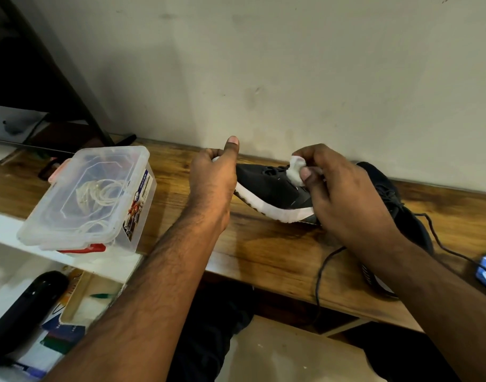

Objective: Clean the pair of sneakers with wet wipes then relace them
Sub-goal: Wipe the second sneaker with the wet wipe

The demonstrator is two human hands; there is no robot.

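L hand (pixel 212 175) grips toe of black knit sneaker (pixel 272 188), thumb up, tilting its white ridged sole off wooden tabletop (pixel 263 252) nr back edge. R hand (pixel 343 194) pinches crumpled white wipe (pixel 297 168) against laces. 2nd sneaker (pixel 401 213) lies behind R wrist.

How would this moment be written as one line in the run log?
step: wiping | left hand: grips toe of sneaker | right hand: pinches wet wipe on upper | second sneaker: on table

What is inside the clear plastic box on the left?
Through the lid of the clear plastic box, a coiled white cord or lace shows. Its label and red latch hide the lower front, so anything there cannot be seen.
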